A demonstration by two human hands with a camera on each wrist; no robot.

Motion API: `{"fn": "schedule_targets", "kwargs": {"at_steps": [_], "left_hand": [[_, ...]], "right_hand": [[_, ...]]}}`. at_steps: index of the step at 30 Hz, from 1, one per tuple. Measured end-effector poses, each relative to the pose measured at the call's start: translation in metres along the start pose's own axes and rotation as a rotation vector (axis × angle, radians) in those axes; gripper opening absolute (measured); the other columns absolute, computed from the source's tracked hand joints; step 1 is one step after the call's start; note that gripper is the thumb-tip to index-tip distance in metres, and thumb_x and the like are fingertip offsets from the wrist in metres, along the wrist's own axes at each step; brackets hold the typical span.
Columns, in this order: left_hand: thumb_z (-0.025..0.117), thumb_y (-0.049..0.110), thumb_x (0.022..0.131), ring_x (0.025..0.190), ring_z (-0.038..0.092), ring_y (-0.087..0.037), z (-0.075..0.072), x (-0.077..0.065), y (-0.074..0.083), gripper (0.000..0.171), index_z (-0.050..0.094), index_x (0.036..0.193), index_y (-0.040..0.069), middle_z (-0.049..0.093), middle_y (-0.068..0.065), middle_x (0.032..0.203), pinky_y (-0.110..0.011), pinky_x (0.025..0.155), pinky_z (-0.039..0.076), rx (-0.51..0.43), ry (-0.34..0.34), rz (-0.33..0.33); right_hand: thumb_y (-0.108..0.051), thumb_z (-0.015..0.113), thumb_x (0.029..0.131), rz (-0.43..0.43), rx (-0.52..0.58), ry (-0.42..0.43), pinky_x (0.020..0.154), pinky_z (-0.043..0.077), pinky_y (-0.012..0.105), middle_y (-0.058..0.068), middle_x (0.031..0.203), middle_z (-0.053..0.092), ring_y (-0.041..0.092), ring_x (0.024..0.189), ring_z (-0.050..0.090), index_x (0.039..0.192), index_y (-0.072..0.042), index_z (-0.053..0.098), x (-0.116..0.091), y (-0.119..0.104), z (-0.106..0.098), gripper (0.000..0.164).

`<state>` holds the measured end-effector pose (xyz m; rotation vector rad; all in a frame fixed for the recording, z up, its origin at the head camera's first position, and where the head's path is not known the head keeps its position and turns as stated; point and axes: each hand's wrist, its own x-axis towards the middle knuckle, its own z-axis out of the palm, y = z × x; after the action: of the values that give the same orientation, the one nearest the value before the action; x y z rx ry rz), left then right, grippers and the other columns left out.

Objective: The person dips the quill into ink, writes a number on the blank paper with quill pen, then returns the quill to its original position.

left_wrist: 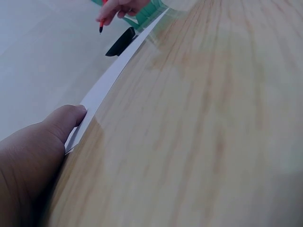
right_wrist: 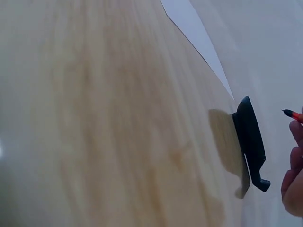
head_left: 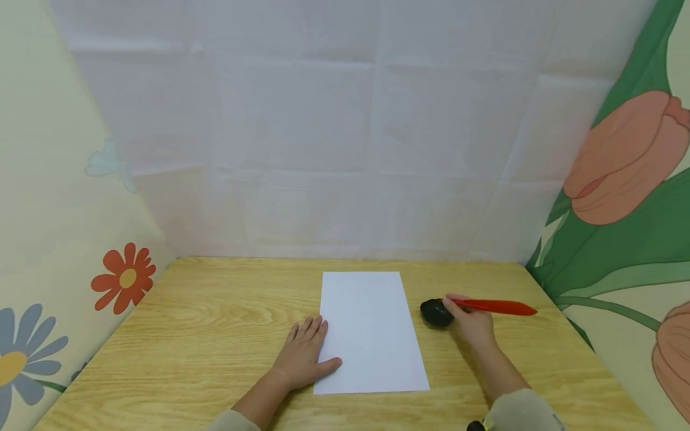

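A blank white sheet of paper (head_left: 372,332) lies on the table. My left hand (head_left: 303,356) rests flat at its left edge, fingers spread and thumb over the paper; the left wrist view shows that thumb (left_wrist: 66,120) on the sheet's corner. Right of the paper sits a small black dish (head_left: 435,313), shallow with a bent handle in the right wrist view. My right hand (head_left: 477,329) pinches a red feather-shaped pen (head_left: 504,307) beside and above the dish. The pen's black tip (right_wrist: 287,113) points left, clear of the dish; its broad red end extends right.
A wood-grain table (head_left: 226,311) bears these things. Behind it hangs a creased white cloth (head_left: 302,126), and flower-patterned walls flank both sides. A small black and yellow object (head_left: 477,425) shows at the bottom edge by the right sleeve (head_left: 523,412).
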<state>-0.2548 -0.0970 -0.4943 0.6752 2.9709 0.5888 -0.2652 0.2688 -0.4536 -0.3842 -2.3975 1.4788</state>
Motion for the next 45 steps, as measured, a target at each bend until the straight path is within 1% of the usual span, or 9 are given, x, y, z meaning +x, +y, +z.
{"fn": "schedule_targets", "kwargs": {"at_steps": [3, 8, 11, 15, 20, 27, 33, 39, 45], "left_hand": [[0.055, 0.062, 0.089, 0.150, 0.018, -0.040, -0.002, -0.001, 0.001, 0.091, 0.034, 0.150, -0.001, 0.027, -0.020, 0.160, -0.060, 0.121, 0.010, -0.010, 0.000, 0.001], [0.055, 0.063, 0.089, 0.150, 0.018, -0.039, -0.004, -0.002, 0.002, 0.091, 0.034, 0.150, -0.001, 0.027, -0.020, 0.160, -0.059, 0.121, 0.011, -0.005, -0.003, -0.004], [0.055, 0.063, 0.089, 0.150, 0.018, -0.039, -0.005, -0.003, 0.003, 0.091, 0.034, 0.150, 0.000, 0.027, -0.020, 0.160, -0.059, 0.121, 0.011, -0.003, -0.007, -0.006], [0.055, 0.063, 0.089, 0.151, 0.017, -0.038, -0.004, -0.003, 0.002, 0.090, 0.034, 0.151, 0.000, 0.026, -0.019, 0.160, -0.059, 0.121, 0.010, -0.005, -0.009, -0.009], [0.054, 0.064, 0.088, 0.151, 0.018, -0.039, -0.004, -0.003, 0.002, 0.092, 0.034, 0.150, -0.001, 0.027, -0.020, 0.160, -0.059, 0.121, 0.010, -0.009, -0.008, -0.005], [0.054, 0.064, 0.089, 0.151, 0.017, -0.037, -0.001, -0.001, -0.001, 0.092, 0.033, 0.151, 0.001, 0.027, -0.018, 0.160, -0.059, 0.121, 0.009, -0.002, 0.002, -0.002], [0.053, 0.066, 0.088, 0.151, 0.017, -0.039, -0.001, -0.001, -0.002, 0.094, 0.033, 0.151, 0.000, 0.027, -0.019, 0.160, -0.060, 0.121, 0.009, -0.011, -0.001, 0.007], [0.053, 0.066, 0.088, 0.150, 0.017, -0.040, -0.001, -0.001, -0.002, 0.094, 0.033, 0.151, -0.001, 0.026, -0.020, 0.160, -0.061, 0.120, 0.010, -0.006, 0.004, 0.016], [0.054, 0.064, 0.088, 0.150, 0.018, -0.040, 0.000, 0.000, -0.001, 0.092, 0.034, 0.150, -0.001, 0.027, -0.020, 0.160, -0.060, 0.120, 0.011, 0.003, 0.006, 0.017]], "right_hand": [[-0.031, 0.069, 0.092, 0.003, -0.024, -0.039, 0.106, 0.044, 0.037, 0.013, 0.124, 0.069, 0.030, 0.123, 0.059, 0.120, -0.004, 0.069, -0.001, -0.001, -0.001, 0.039], [-0.029, 0.070, 0.091, 0.029, -0.025, -0.080, 0.097, 0.045, 0.024, 0.006, 0.114, 0.074, 0.015, 0.110, 0.064, 0.118, -0.002, 0.070, 0.001, 0.000, -0.003, 0.038], [-0.028, 0.071, 0.091, 0.031, -0.008, -0.107, 0.098, 0.045, 0.025, 0.005, 0.110, 0.075, 0.011, 0.107, 0.063, 0.118, 0.000, 0.069, 0.002, 0.002, -0.003, 0.038], [-0.026, 0.070, 0.091, 0.018, -0.019, -0.134, 0.099, 0.046, 0.031, 0.008, 0.110, 0.075, 0.020, 0.110, 0.063, 0.116, 0.002, 0.069, 0.003, 0.002, -0.004, 0.038], [-0.024, 0.071, 0.090, 0.016, -0.054, -0.160, 0.091, 0.046, 0.028, 0.011, 0.106, 0.075, 0.021, 0.105, 0.064, 0.110, 0.003, 0.070, 0.004, 0.004, -0.004, 0.033], [-0.017, 0.071, 0.090, -0.054, -0.106, -0.187, 0.101, 0.046, 0.047, 0.017, 0.105, 0.074, 0.035, 0.109, 0.064, 0.103, 0.004, 0.071, 0.007, 0.010, -0.002, 0.025], [-0.016, 0.069, 0.089, -0.090, -0.166, -0.193, 0.101, 0.045, 0.051, 0.019, 0.107, 0.073, 0.039, 0.111, 0.063, 0.100, 0.001, 0.073, 0.009, 0.010, 0.000, 0.021], [-0.018, 0.071, 0.089, -0.031, -0.085, -0.155, 0.102, 0.046, 0.049, 0.017, 0.104, 0.074, 0.036, 0.109, 0.064, 0.106, 0.005, 0.070, 0.006, 0.004, 0.000, 0.028], [-0.023, 0.071, 0.090, 0.006, -0.015, -0.154, 0.102, 0.046, 0.044, 0.011, 0.104, 0.075, 0.031, 0.111, 0.063, 0.111, 0.002, 0.070, 0.004, -0.007, 0.007, 0.033]]}}
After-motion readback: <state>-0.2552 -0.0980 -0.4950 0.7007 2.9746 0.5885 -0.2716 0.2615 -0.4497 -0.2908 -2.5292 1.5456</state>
